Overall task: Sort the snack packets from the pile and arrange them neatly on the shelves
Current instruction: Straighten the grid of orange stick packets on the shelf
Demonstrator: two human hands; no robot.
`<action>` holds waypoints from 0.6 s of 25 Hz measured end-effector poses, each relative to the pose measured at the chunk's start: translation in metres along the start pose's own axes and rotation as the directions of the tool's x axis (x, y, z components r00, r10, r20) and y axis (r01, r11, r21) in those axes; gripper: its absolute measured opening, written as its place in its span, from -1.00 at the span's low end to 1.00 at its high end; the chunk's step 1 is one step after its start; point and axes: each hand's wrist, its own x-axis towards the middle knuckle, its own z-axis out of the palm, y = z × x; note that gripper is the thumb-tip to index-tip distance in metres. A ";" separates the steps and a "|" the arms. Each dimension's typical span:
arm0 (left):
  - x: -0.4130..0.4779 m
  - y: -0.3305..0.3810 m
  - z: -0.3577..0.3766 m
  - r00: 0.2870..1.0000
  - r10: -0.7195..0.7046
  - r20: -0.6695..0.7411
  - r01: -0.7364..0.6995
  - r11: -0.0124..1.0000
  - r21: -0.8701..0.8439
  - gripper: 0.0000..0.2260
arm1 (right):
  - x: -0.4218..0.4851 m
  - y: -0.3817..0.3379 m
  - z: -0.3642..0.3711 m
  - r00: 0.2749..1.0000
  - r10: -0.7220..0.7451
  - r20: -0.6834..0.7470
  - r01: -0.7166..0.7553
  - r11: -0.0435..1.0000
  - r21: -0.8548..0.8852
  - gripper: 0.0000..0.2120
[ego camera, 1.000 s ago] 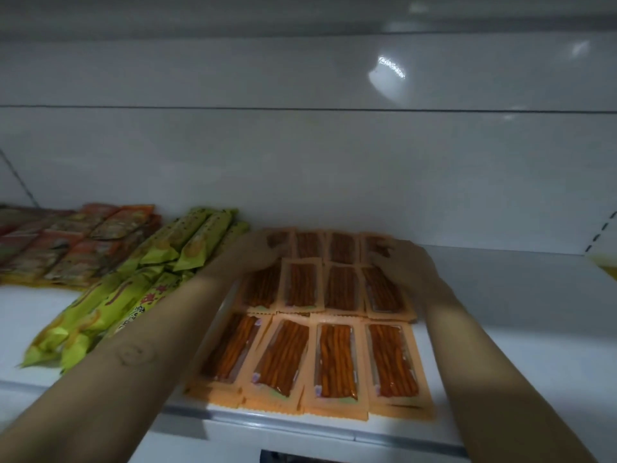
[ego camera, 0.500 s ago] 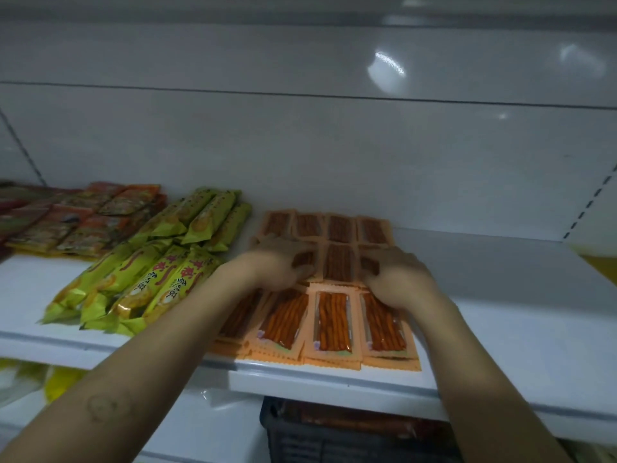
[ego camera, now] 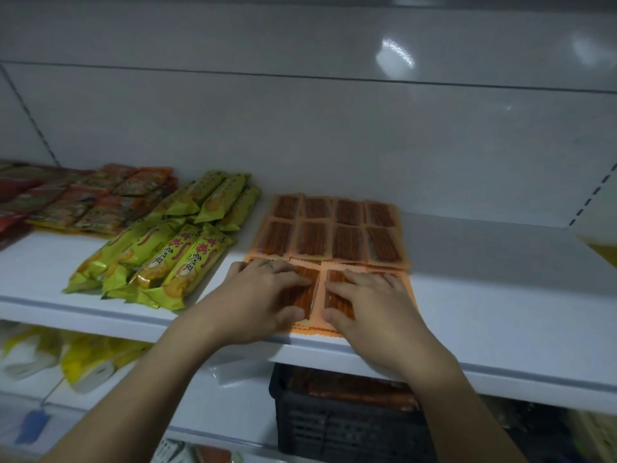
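Head camera, looking forward and down at a white shop shelf [ego camera: 500, 295] in dim light. Both hands reach in from the bottom of the picture.

A block of flat orange packets [ego camera: 334, 228] lies in the middle of the shelf, set out in neat rows of four. Each has a clear window showing thin reddish-brown sticks. Two rows at the back are in full view. The front row, at the shelf's front edge, is mostly covered by the hands.

The left hand [ego camera: 263, 295] lies palm down on the left part of the front row, fingers straight and slightly spread. The right hand [ego camera: 370, 305] lies the same way on the right part. Neither hand grips or pinches anything; both seem to be pressing or nudging the row flat.

To the left, well sorted into their own group, are green-and-yellow packets [ego camera: 160, 262], long and puffy. Further left lie red packets [ego camera: 100, 198]. Below the shelf stands a black crate [ego camera: 334, 422] that seems to hold more orange snacks.

The orange packets look light, thin and smooth, so they will likely slide easily and slip out of line under a careless touch. The sticks inside may snap if bent. Flat fingers on top suit small adjustments; to lift one, its sealed orange border looks like the safest place to pinch.
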 end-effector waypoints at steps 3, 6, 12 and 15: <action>-0.002 0.006 0.009 0.997 -0.021 -0.071 0.021 1.000 0.007 -0.51 | -0.002 0.002 0.002 1.000 -0.004 -0.006 0.004 1.000 0.012 -0.50; -0.006 0.003 0.009 0.996 -0.039 -0.078 0.037 0.999 -0.027 -0.48 | -0.006 0.003 0.001 0.998 -0.003 -0.056 0.006 0.999 0.037 -0.49; -0.030 -0.011 0.014 0.978 -0.162 -0.132 0.163 0.987 -0.004 -0.22 | -0.026 0.025 0.004 0.976 0.131 -0.174 -0.118 0.990 0.083 -0.54; -0.031 -0.013 0.024 0.977 -0.160 -0.143 0.162 0.987 0.000 -0.22 | -0.031 0.026 0.012 0.979 0.163 -0.124 -0.147 0.980 0.133 -0.54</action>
